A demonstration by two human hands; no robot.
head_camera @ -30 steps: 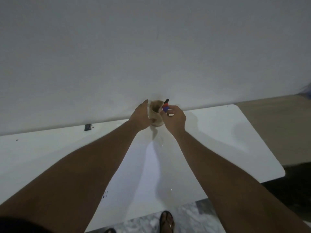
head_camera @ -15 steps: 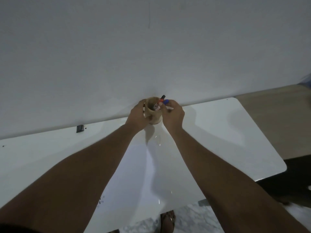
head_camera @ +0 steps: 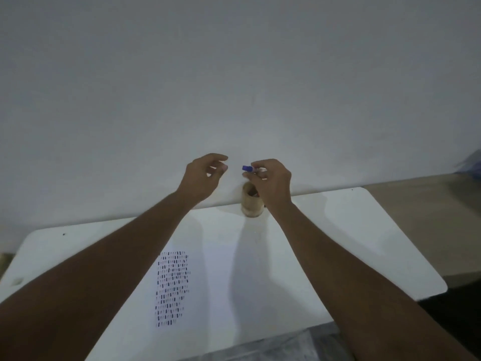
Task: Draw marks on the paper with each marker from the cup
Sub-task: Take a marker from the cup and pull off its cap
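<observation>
A tan cup (head_camera: 250, 203) stands at the far edge of the white table (head_camera: 338, 243), against the wall. My right hand (head_camera: 272, 179) hovers just above the cup, pinching a marker with a blue cap (head_camera: 247, 168) that points left. My left hand (head_camera: 205, 175) hangs in the air to the left of the cup with its fingers loosely curled and nothing in it. The white paper (head_camera: 208, 282) lies between my forearms, with rows of small dark marks (head_camera: 171, 287) on its left part. Inside the cup little shows.
A grey wall rises right behind the table. Brown floor (head_camera: 421, 217) lies to the right of the table, and patterned floor shows below its near edge. A small dark speck (head_camera: 64, 234) sits near the table's far left corner.
My left hand has let go of the cup and lifted away to the left. My right hand has risen out of the cup with the blue-capped marker. The view has tilted, showing the marked paper.
</observation>
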